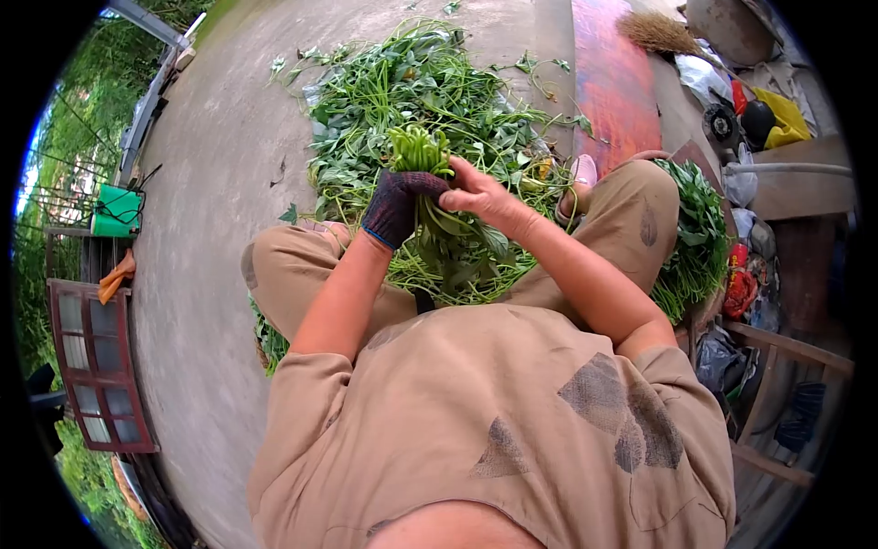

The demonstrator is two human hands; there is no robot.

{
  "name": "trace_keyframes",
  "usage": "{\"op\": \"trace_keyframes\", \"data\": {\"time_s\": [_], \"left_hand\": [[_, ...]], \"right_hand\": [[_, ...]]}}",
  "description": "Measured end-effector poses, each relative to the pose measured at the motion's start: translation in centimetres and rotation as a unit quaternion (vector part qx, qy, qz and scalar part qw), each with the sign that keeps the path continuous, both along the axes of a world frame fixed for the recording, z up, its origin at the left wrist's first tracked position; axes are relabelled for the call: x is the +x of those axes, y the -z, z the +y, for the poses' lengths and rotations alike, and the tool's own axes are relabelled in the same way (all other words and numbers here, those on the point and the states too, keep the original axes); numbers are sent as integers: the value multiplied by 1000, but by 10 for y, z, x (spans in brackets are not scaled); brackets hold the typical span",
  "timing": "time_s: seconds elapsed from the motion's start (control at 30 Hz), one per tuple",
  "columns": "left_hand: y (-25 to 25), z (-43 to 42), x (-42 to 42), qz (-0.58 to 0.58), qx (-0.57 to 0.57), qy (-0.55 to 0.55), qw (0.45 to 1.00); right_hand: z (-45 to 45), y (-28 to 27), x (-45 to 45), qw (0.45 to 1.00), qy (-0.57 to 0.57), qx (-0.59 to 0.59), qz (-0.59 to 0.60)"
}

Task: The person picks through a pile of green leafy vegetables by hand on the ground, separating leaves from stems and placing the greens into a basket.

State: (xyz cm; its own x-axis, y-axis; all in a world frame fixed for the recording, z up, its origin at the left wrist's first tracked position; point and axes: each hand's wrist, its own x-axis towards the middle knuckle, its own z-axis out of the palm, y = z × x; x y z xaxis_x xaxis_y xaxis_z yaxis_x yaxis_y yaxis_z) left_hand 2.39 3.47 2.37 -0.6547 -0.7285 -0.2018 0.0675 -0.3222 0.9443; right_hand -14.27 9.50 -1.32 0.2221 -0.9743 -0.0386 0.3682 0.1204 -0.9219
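Note:
My left hand [400, 203], in a dark knitted glove, is closed around a bunch of green leafy stems [419, 151]. The cut stem ends point up and away from me, and the leaves hang down towards my lap. My bare right hand [477, 195] touches the bunch from the right, thumb and fingers against the stems near the glove. Some of its fingertips are hidden behind the bunch. Beyond and beneath both hands spreads a large heap of loose leafy vines [393, 96] on the ground between my legs.
More greens [690, 238] are stacked beside my right knee. A reddish board [615, 82] lies ahead on the right, with a straw broom [658, 32] past it. Bags and clutter line the right side. On the left stand a green box [117, 212] and a framed window panel [99, 366] on the concrete.

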Motion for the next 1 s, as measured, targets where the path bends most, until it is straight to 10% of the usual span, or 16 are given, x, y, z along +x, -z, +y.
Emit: {"op": "trace_keyframes", "data": {"time_s": [0.13,0.17,0.27,0.33,0.6,0.8,1.0], "left_hand": [[11,-8,5,-149,-460,93,870],[0,-3,-4,-167,-622,41,764],[-2,-6,-11,-202,-659,49,723],[-45,19,-39,-238,-446,-39,862],[-91,10,-94,-137,-581,194,778],[-151,60,-146,-83,-418,76,901],[-106,24,-132,-130,-294,111,940]], "right_hand": [[8,12,27,998,28,-31,48],[6,17,32,999,32,-30,-5],[9,7,32,997,19,-35,-73],[15,2,34,996,24,-31,-74],[40,-48,12,965,252,-39,-55],[92,-97,-98,896,355,-96,-248],[203,-48,-265,778,505,-170,-332]]}}
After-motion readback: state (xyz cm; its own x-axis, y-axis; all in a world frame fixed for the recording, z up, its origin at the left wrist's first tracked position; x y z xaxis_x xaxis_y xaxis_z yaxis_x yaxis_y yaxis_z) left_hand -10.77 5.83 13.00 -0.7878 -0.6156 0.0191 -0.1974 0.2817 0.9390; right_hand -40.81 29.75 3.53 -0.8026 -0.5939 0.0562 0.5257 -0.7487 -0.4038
